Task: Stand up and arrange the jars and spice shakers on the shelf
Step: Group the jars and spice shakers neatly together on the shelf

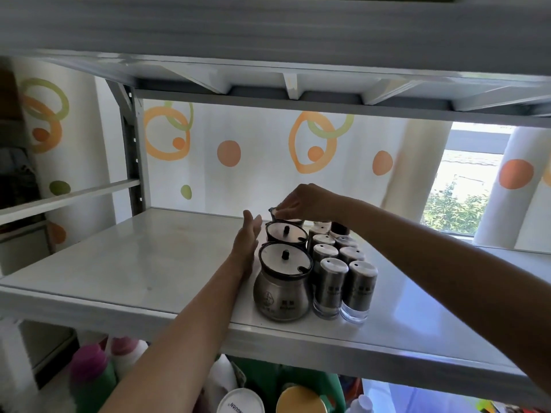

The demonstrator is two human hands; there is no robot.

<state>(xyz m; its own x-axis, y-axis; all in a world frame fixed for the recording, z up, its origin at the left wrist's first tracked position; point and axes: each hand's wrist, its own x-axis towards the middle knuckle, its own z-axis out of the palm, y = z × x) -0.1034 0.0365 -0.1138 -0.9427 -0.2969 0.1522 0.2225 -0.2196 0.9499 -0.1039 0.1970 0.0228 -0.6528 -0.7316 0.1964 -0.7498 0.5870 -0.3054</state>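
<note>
Fingers: right hand (301, 201) fingers (285, 208) curl down and pinch the rim of the back jar (272, 212); left hand (246, 242) stands edge-on, fingers straight, holding nothing, just beside the middle jar (286, 234).
Shelf: grey metal shelf (119, 263); its wide left part lies beyond the left arm, and its front edge is near the front jar (281, 290).
Jars: three steel ones, upright, lidded, in one file; contents hidden.
Shakers: spice shakers (351, 254) upright, capped, in two files just right of the jars.

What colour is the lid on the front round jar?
The lid is pale with a black rim and knob; head view shows it best.
</note>
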